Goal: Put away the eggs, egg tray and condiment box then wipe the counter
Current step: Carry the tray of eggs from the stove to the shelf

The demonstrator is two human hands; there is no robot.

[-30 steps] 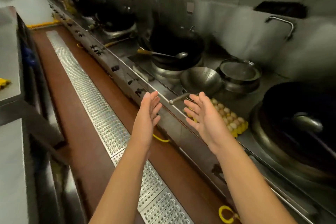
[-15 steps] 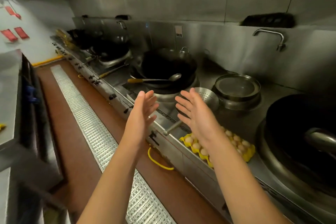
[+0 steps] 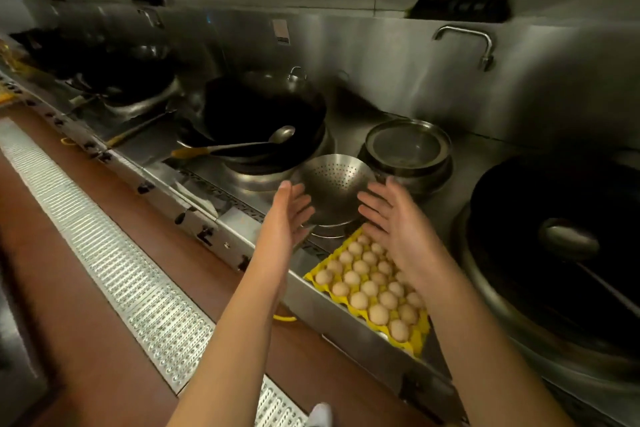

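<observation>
Yellow plastic marks the egg tray (image 3: pixel 417 336), which sits on the steel counter (image 3: pixel 349 317) flush with its front lip, nearly full of pale eggs (image 3: pixel 360 300) standing in their cups. Both hands are raised above it, palms turned toward each other with fingers straight and spread, holding nothing: the left hand (image 3: pixel 289 215) hangs over the counter's edge just left of the tray, the right hand (image 3: pixel 391 222) over the tray's far corner. That facing-palm stance reads as a set-up for taking the tray by its two sides so the eggs stay level. Room is tight: a perforated steel colander (image 3: pixel 334 187) sits just behind the tray, a dark wok (image 3: pixel 561 253) crowds its right side, and a second wok with a ladle (image 3: pixel 239 146) stands farther left. The open way out is probably toward the person, over the lip above the brown floor (image 3: pixel 104 340). No condiment box is identifiable.
</observation>
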